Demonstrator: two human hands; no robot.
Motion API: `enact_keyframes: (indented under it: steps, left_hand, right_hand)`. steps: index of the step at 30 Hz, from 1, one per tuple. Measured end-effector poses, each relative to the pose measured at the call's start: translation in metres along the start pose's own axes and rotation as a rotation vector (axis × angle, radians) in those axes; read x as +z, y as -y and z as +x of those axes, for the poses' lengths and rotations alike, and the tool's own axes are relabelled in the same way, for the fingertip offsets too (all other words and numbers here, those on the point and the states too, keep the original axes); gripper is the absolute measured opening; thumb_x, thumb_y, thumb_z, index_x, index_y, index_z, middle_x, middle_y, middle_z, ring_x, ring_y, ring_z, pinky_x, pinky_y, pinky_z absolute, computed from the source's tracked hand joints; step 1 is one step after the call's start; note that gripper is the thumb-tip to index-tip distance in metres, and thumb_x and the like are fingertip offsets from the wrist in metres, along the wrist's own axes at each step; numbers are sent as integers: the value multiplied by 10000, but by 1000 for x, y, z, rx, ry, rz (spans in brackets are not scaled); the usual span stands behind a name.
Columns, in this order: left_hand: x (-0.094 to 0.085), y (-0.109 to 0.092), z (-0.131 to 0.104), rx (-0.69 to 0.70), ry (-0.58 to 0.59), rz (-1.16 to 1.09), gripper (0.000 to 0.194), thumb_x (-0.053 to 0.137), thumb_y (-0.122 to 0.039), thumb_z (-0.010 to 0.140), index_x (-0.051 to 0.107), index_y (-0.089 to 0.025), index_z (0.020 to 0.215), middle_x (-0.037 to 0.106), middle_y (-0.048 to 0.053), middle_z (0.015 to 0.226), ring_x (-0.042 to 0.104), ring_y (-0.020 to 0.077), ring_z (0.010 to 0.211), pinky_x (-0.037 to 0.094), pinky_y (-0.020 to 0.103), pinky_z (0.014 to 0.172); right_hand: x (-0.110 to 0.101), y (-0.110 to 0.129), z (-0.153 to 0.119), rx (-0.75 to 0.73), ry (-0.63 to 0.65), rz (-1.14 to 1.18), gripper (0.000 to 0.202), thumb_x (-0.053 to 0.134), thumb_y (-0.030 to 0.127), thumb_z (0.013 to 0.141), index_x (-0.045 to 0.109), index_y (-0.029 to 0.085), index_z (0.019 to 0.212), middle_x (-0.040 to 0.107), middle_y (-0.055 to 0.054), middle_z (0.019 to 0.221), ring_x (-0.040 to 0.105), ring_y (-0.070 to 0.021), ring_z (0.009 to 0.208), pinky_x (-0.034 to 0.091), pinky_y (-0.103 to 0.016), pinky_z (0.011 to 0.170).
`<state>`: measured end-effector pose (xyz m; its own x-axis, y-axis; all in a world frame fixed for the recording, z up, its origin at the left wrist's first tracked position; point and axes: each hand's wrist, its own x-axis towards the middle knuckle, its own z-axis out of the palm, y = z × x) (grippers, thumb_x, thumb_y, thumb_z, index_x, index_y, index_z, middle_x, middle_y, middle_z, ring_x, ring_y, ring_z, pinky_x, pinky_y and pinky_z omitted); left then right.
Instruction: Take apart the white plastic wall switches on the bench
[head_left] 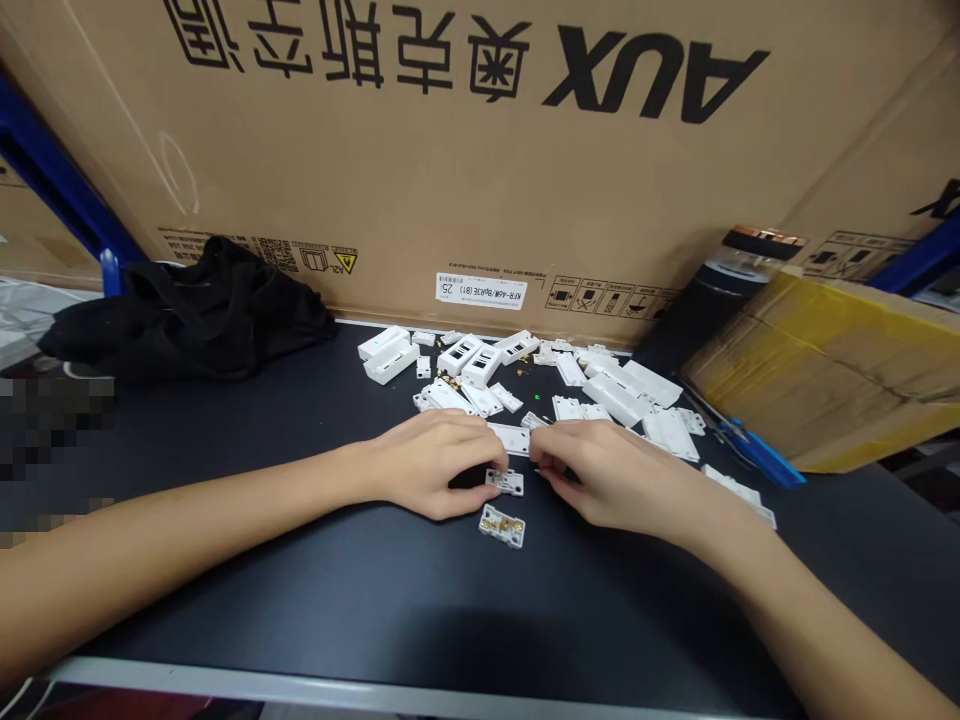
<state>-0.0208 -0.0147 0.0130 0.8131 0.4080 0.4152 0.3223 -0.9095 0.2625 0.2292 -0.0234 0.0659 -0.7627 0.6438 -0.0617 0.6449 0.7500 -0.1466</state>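
Observation:
My left hand (446, 460) pinches the left end of a small white plastic piece (510, 483) with thumb and forefinger, at the middle of the table. Just nearer to me lies a similar white piece with brass fittings (502, 526), untouched. To the right, my right hand (592, 465) has its fingers curled together, close to the loose white parts; what sits between the fingertips, if anything, is too small to name. Between the hands, a little farther off, a longer white plastic strip (510, 438) lies flat.
Many white plastic housings (480, 365) and covers are spread at the back, with small brass bits among them. A black cloth (202, 310) lies at the left. At the right stand a dark bottle (705, 300), a taped carton (832, 370) and a blue tool (765, 458). A large cardboard box (450, 180) walls off the rear.

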Motion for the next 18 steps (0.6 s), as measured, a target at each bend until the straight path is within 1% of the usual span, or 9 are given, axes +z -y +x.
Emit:
enact_keyframes:
  steps: [3, 8, 10, 13, 18]
  left_hand:
    - [0, 0, 0, -3, 3, -10, 133, 585, -308, 937, 606, -194, 1002, 701, 35, 909, 653, 168, 834, 490, 293, 781]
    - [0, 1, 0, 2, 17, -18, 130, 573, -307, 948, 599, -194, 1006, 699, 39, 932, 650, 170, 850, 496, 293, 792]
    - [0, 1, 0, 10, 21, -16, 131, 561, -306, 956, 597, -191, 1006, 695, 42, 918, 647, 173, 841, 495, 293, 780]
    - [0, 1, 0, 16, 17, -10, 136, 553, -312, 962, 598, -193, 1008, 694, 44, 911, 647, 174, 835, 496, 294, 768]
    - [0, 1, 1, 20, 13, -18, 123, 560, -306, 958, 598, -198, 1000, 693, 36, 907, 650, 169, 831, 500, 293, 766]
  right_hand:
    - [2, 3, 1, 5, -21, -24, 140, 476, 64, 863, 509, 199, 856, 624, -34, 816, 535, -144, 655, 356, -269, 603]
    - [2, 5, 3, 70, -86, 5, 153, 513, 70, 772, 480, 213, 814, 590, 1, 734, 488, -133, 594, 315, -266, 557]
    - [2, 4, 4, 89, -125, 40, 153, 532, 79, 747, 498, 213, 811, 589, 8, 717, 491, -133, 595, 323, -262, 561]
    - [3, 2, 5, 70, -161, 68, 152, 544, 89, 742, 563, 201, 845, 596, 1, 718, 510, -139, 612, 351, -266, 585]
    - [4, 0, 6, 3, -169, 116, 129, 543, 91, 759, 620, 189, 794, 592, -3, 723, 520, -136, 638, 385, -271, 625]
